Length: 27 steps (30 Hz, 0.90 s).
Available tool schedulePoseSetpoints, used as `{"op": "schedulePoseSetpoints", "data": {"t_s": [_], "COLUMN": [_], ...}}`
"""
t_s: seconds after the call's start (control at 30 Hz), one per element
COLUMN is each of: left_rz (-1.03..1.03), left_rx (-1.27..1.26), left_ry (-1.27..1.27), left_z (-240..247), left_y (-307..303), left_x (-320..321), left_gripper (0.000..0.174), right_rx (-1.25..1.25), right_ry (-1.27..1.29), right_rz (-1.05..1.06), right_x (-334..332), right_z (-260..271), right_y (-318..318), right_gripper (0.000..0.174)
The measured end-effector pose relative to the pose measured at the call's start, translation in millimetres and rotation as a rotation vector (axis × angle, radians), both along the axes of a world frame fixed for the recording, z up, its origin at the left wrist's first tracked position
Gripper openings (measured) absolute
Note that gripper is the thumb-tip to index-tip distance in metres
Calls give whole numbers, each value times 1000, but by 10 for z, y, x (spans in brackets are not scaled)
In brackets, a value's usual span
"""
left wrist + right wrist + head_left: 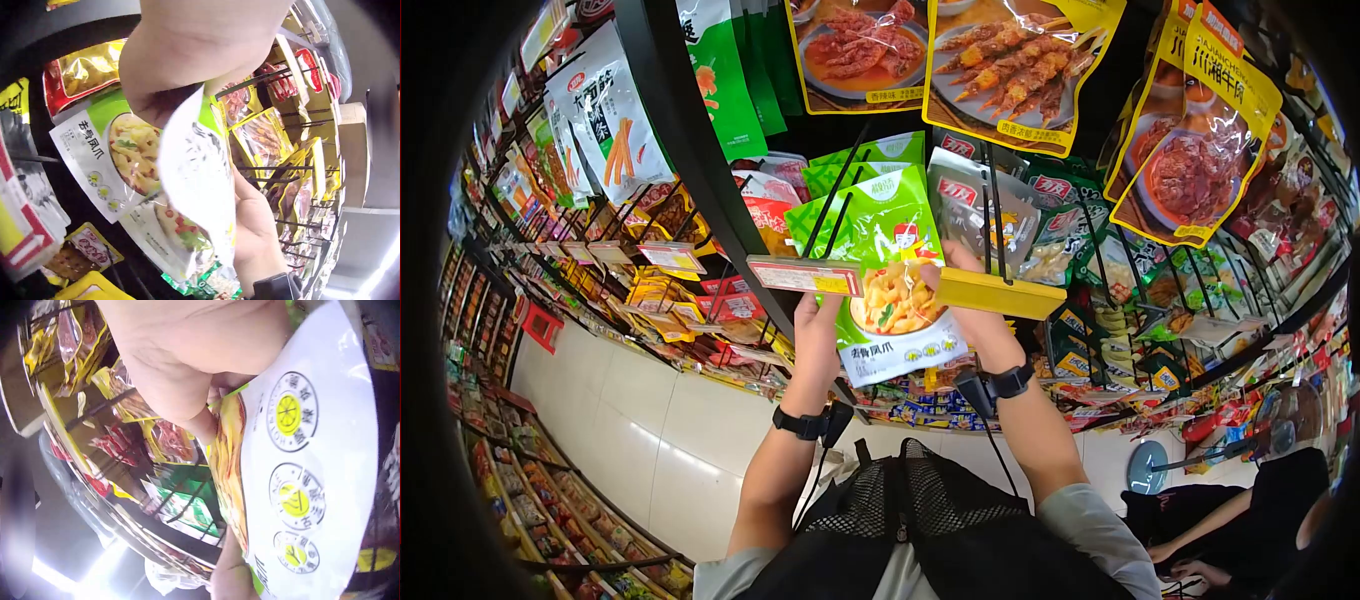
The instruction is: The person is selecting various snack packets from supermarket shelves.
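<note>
Both hands hold a green and white food bag [895, 345] with a picture of yellow food, upright among the display hooks. The left hand [815, 325] grips its left edge, below a red-and-white price tag [808, 276]. On the other edge the right hand [985, 325] pinches the bag beside a yellow tag strip [1000, 293]. In the left wrist view the left hand [200, 47] covers part of the bag [200, 181], with similar bags behind. The right wrist view shows the right hand [206, 356] with fingers against the bag [312, 456]; some fingertips are hidden.
Large yellow bags [1020, 75] hang above, and grey bags [985, 205] hang to the right. A dark shelf post [700, 140] stands left of the hands. Shelves of snacks [530, 500] line the lower left. Another person's arm [1210, 525] shows at lower right.
</note>
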State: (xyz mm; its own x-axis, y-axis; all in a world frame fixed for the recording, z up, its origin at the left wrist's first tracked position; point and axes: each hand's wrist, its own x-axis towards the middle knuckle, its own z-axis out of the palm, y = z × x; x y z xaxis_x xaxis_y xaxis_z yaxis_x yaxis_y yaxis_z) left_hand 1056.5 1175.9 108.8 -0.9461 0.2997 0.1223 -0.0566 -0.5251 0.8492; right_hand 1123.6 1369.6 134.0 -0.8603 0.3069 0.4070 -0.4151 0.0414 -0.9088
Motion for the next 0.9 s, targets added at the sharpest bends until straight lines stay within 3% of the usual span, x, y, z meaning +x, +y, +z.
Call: {"op": "schedulePoseSetpoints", "data": {"t_s": [0.1,0.2,0.37,0.5,0.6,0.77,0.9], "left_rz": [-130,-108,-24,-40,-71,-112,-78], "left_rx": [139,137,90,85,128,7,-78], "left_ry": [-69,-94,-144,-175,-76,-166,-105], "left_z": [211,375,413,307,225,-203,-471], "left_y": [-126,-243,-466,-657,-780,-1124,-1525], "left_x": [263,544,858,1001,1143,1102,1117], "left_gripper": [26,26,27,29,31,33,33], "right_rx": [-137,-141,-396,-224,-249,-310,-68], "right_ry": [-121,-119,-160,-142,-26,-205,-273], "right_rz": [125,77,321,307,370,407,433], "right_x": [231,487,734,848,966,967,890], "right_z": [102,146,356,130,33,-346,-602], "right_y": [-94,-241,-499,-501,-625,-805,-993], "right_gripper": [25,27,29,30,30,34,32]}}
